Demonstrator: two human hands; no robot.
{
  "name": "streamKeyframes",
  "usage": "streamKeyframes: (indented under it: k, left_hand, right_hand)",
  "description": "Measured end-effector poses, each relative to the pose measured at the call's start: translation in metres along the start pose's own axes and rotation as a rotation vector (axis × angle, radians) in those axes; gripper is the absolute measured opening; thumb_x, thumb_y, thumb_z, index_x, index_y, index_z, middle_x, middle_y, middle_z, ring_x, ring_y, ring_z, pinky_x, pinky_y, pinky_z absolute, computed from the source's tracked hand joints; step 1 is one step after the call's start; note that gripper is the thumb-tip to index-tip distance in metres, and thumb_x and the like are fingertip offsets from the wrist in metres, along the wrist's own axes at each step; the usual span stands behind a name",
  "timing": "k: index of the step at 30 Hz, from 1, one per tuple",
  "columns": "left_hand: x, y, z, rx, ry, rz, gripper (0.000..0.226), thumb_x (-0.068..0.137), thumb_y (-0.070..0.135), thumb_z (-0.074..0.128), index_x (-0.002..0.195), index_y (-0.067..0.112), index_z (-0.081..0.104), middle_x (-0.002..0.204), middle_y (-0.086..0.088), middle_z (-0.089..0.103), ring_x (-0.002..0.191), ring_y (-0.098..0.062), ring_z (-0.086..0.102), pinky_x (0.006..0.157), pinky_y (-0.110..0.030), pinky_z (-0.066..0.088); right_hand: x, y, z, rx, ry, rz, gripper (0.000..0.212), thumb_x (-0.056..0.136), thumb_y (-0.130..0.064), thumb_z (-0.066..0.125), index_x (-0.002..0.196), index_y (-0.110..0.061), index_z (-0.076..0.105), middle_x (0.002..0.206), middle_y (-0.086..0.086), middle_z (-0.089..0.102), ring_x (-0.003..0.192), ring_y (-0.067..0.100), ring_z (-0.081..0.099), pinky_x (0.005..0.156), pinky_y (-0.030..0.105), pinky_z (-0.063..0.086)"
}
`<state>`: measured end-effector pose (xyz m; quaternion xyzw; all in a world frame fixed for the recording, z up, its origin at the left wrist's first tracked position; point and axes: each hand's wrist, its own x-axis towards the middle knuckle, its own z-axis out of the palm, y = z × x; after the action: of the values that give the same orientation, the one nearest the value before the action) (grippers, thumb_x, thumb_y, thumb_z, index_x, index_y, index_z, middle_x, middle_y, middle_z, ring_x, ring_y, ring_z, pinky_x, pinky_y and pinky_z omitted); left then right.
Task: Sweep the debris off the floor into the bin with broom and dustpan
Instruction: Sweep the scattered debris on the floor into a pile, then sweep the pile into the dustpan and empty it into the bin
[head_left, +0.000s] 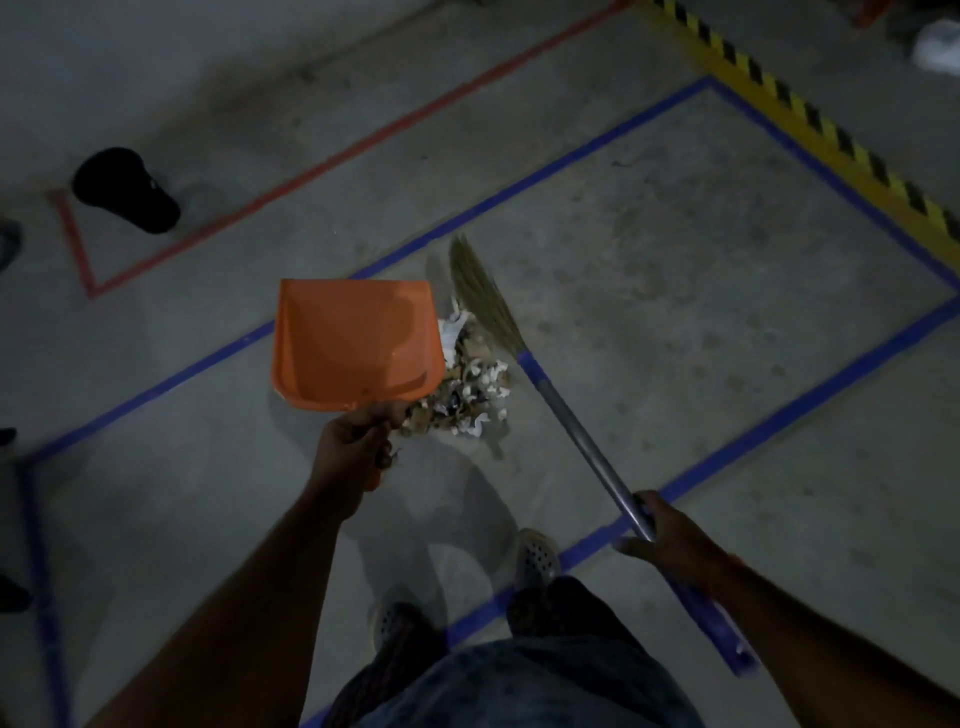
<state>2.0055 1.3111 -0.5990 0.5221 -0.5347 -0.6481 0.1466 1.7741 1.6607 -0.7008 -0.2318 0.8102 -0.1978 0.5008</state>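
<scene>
My left hand (358, 447) grips the handle of an orange dustpan (356, 343), which is held above the floor just left of a debris pile (467, 389) of white and brown scraps. The pan is empty inside. My right hand (667, 535) grips the grey metal handle of a straw broom (480, 291). The bristles lie at the far right side of the pile. A black bin (124, 189) stands at the far left, inside a red taped corner.
Blue tape lines (519, 187) mark a rectangle on the concrete floor around the pile. Yellow-black hazard tape (810, 114) runs along the upper right. A white object (937, 47) lies at the top right corner. My feet (535, 558) stand near the blue line below.
</scene>
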Motion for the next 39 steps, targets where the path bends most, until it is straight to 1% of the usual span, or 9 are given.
streamKeyframes:
  k: [2,5,7,12,17,24,29,32,39]
  left_hand:
    - [-0.004,-0.007,-0.014,0.006,0.010,-0.009,0.019,0.101,0.000,0.050,0.109,-0.006,0.066,0.053,-0.004,0.047,0.038,-0.010,0.039,0.038,-0.015,0.028]
    - [-0.010,-0.018,-0.040,0.031,-0.008,-0.003,0.017,0.100,0.003,0.053,0.106,-0.001,0.069,0.054,-0.004,0.048,0.041,-0.013,0.041,0.039,-0.015,0.028]
    - [-0.014,-0.023,-0.058,0.032,-0.028,0.010,0.017,0.100,0.003,0.053,0.103,0.001,0.070,0.054,-0.004,0.046,0.042,-0.015,0.039,0.040,-0.016,0.027]
    - [-0.018,-0.038,-0.109,0.016,-0.089,0.077,0.023,0.101,0.002,0.051,0.103,0.008,0.073,0.064,-0.005,0.047,0.043,-0.013,0.033,0.044,-0.016,0.023]
    - [-0.027,-0.058,-0.176,0.076,-0.217,0.086,0.027,0.102,-0.001,0.048,0.110,0.008,0.072,0.088,-0.003,0.059,0.048,-0.011,0.041,0.042,-0.018,0.026]
    - [-0.017,-0.084,-0.272,0.179,-0.328,0.049,0.036,0.098,-0.001,0.052,0.101,0.023,0.079,0.089,-0.002,0.065,0.052,-0.014,0.047,0.061,-0.031,0.026]
    - [-0.013,-0.098,-0.312,0.192,-0.364,0.052,0.032,0.099,-0.004,0.050,0.105,0.015,0.076,0.090,-0.004,0.062,0.049,-0.012,0.045,0.052,-0.024,0.025]
    - [-0.001,-0.111,-0.330,0.193,-0.400,0.064,0.031,0.099,-0.005,0.049,0.106,0.011,0.074,0.090,-0.006,0.061,0.050,-0.011,0.044,0.049,-0.024,0.032]
    - [0.071,-0.166,-0.360,0.281,-0.485,0.087,0.029,0.100,0.000,0.052,0.107,0.015,0.076,0.088,-0.001,0.065,0.054,-0.013,0.045,0.054,-0.029,0.032]
  right_hand:
    - [0.017,-0.023,0.025,0.021,-0.008,-0.003,0.047,0.078,-0.044,0.077,0.110,-0.019,0.053,0.091,0.000,0.063,0.079,0.016,0.062,0.062,0.022,0.047]
    - [0.046,-0.076,0.047,0.163,0.021,0.003,0.022,0.089,-0.023,0.067,0.098,-0.006,0.056,0.077,0.010,0.062,0.066,0.023,0.061,0.058,0.033,0.052]
    - [0.053,-0.103,0.059,0.211,0.003,0.004,0.016,0.091,-0.016,0.064,0.096,-0.003,0.056,0.074,0.011,0.061,0.060,0.022,0.059,0.054,0.031,0.053]
    - [0.034,-0.137,0.104,0.286,0.045,0.036,0.019,0.091,-0.010,0.062,0.104,0.002,0.054,0.080,0.012,0.065,0.062,0.020,0.065,0.051,0.023,0.051]
    - [-0.003,-0.151,0.183,0.342,0.149,0.066,0.027,0.089,-0.012,0.065,0.109,-0.001,0.052,0.094,0.017,0.066,0.081,0.027,0.071,0.061,0.036,0.056]
    - [-0.042,-0.193,0.289,0.396,0.228,0.098,0.025,0.089,-0.007,0.063,0.109,0.002,0.051,0.076,0.014,0.064,0.058,0.019,0.061,0.052,0.030,0.051]
    - [-0.050,-0.213,0.332,0.398,0.262,0.108,0.027,0.089,-0.007,0.062,0.113,-0.002,0.050,0.079,0.012,0.064,0.057,0.016,0.062,0.049,0.024,0.049]
    - [-0.042,-0.213,0.361,0.384,0.305,0.121,0.029,0.089,-0.007,0.063,0.115,-0.003,0.050,0.081,0.014,0.065,0.059,0.018,0.064,0.050,0.024,0.049]
    - [0.020,-0.183,0.445,0.386,0.427,0.149,0.037,0.091,-0.009,0.062,0.124,-0.009,0.046,0.094,0.010,0.064,0.068,0.016,0.065,0.056,0.021,0.048]
